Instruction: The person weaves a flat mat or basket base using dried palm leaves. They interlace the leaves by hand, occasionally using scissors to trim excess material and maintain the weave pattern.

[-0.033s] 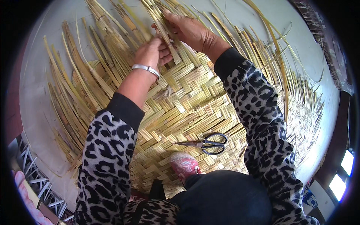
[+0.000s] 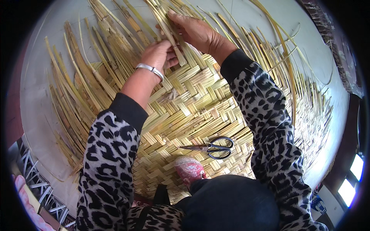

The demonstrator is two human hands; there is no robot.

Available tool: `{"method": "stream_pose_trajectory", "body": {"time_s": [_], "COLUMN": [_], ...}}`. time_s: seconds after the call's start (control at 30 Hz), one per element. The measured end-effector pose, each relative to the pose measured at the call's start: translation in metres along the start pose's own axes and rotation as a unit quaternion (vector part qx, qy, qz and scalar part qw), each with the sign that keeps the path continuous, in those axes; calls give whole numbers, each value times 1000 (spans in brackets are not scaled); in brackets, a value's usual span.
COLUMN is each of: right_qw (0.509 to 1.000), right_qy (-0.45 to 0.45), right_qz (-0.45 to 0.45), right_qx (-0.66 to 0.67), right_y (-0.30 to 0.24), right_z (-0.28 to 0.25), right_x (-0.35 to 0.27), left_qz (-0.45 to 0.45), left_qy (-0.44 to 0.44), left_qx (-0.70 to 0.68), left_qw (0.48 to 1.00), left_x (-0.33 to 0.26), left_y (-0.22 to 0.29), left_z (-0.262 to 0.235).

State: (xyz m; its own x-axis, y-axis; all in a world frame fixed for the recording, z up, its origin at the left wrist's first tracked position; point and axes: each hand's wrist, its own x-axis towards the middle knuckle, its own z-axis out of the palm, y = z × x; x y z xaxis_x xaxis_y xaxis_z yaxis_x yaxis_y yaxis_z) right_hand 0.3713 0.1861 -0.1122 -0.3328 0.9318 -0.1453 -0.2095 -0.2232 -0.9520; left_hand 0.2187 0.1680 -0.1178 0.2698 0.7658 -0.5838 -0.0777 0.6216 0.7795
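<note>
Your left hand point(image 2: 160, 54) and right hand point(image 2: 196, 32) both pinch flat, dry, pale straw strips point(image 2: 169, 27); strips' long axis runs away from you, off woven mat point(image 2: 192, 111).

Your left hand point(image 2: 158, 56) rests on the woven straw mat point(image 2: 192, 111), fingers curled over the loose strips point(image 2: 115, 46) at its far edge, a silver bracelet point(image 2: 151, 70) on that wrist. Your right hand point(image 2: 194, 32) sits just beyond it, pinching one of those strips between thumb and fingers. Both sleeves carry a leopard print. The mat lies on a pale floor point(image 2: 42, 88), its unwoven ends fanning out to the left and right. Black-handled scissors point(image 2: 211, 147) lie flat on the mat near your right forearm. A pink patterned shoe point(image 2: 189, 167) presses on the mat's near edge
</note>
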Motion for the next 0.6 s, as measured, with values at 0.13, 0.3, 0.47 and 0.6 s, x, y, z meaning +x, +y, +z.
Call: {"method": "stream_pose_trajectory", "body": {"time_s": [0.13, 0.3, 0.47, 0.6], "right_qw": [999, 989, 975, 959], "right_qy": [4, 144, 217, 274], "right_qz": [-16, 8, 40, 43], "right_qx": [27, 21, 11, -59], "right_y": [2, 23, 41, 47], "right_z": [-18, -42, -47, -38], "right_x": [-4, -31, -63, -72], "left_qz": [-29, -11, -24, 7], "left_qy": [-100, -104, -47, -33], "left_qx": [2, -29, -52, 89], "left_qw": [995, 994, 997, 995], "left_x": [7, 21, 25, 23], "left_y": [2, -6, -7, -11], "left_z": [-10, -21, -23, -20]}}
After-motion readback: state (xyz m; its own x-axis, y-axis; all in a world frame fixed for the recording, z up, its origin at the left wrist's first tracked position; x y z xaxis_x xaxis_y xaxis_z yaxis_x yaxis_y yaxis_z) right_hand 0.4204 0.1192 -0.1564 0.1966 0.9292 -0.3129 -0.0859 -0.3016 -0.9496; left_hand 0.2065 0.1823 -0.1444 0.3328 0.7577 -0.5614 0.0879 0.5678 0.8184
